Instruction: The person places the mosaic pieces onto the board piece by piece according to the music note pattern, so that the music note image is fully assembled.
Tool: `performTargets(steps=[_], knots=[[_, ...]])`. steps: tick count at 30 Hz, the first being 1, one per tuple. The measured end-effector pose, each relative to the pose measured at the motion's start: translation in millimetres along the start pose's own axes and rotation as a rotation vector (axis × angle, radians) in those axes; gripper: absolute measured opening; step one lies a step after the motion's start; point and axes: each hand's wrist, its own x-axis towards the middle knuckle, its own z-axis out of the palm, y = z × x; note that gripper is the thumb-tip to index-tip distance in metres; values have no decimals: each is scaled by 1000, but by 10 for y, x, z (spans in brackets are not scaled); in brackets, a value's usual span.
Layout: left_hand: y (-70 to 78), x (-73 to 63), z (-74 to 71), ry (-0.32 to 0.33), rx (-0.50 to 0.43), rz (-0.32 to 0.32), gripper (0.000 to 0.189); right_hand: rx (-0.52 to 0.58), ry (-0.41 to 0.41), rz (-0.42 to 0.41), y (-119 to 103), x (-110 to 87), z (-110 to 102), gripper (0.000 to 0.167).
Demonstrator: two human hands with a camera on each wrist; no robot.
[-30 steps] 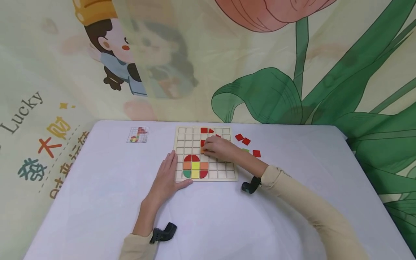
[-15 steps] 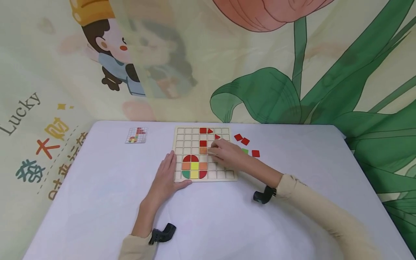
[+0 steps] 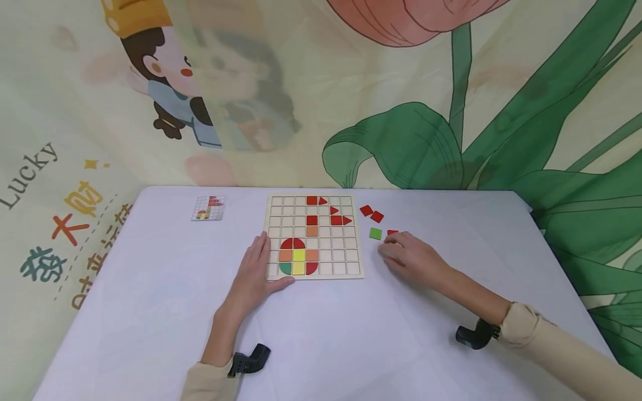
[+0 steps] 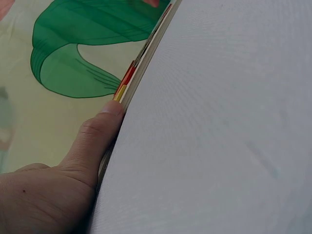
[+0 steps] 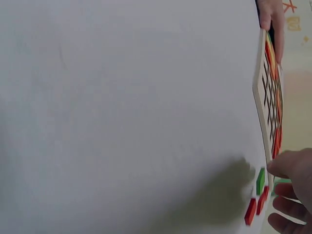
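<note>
A pale wooden grid board lies on the white table. My left hand rests against its left edge with fingers straight, the thumb along the near corner. Lower left on the board sits a rounded patch of red, orange, yellow and green tiles. Above it are an orange tile, a red square and more red squares and triangles. Off the board to the right, my right hand hovers with loosely bent fingers by a red tile, which it partly hides. Nothing shows between its fingers.
A green tile and two red tiles lie right of the board. A small pattern card lies at the back left of the table. Behind hangs a printed cloth.
My right hand has left the orange tile on the board and moved right, to the loose tiles beside it. My left hand stays at the board's left edge.
</note>
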Motion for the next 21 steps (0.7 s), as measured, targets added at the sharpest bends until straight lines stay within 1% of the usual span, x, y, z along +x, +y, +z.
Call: performTargets(steps=[3,5,10,12,14,17,19,21], knots=[[5,1,12,-5,-6,1,112,-26,20,59,150,33,-28,29],[14,0,21,-12,-14,0,112,-26,16,84,264,64,-35,28],[34,-10,31,-19,-16,2,112,11,-53,99,485,89,14,25],[34,-13,29,-17,-8,-2,112,22,-60,87,535,86,56,24],[32,-12,25,-15,-3,-5,112,17,-34,64,560,86,89,24],[23,-5,16,-17,-1,-6,113,-11,48,26,567,117,100,25],[15,-2,8,-13,1,-4,113,-16,106,10,549,188,85,25],[6,-2,6,-8,5,-1,113,16,156,6,507,308,62,25]])
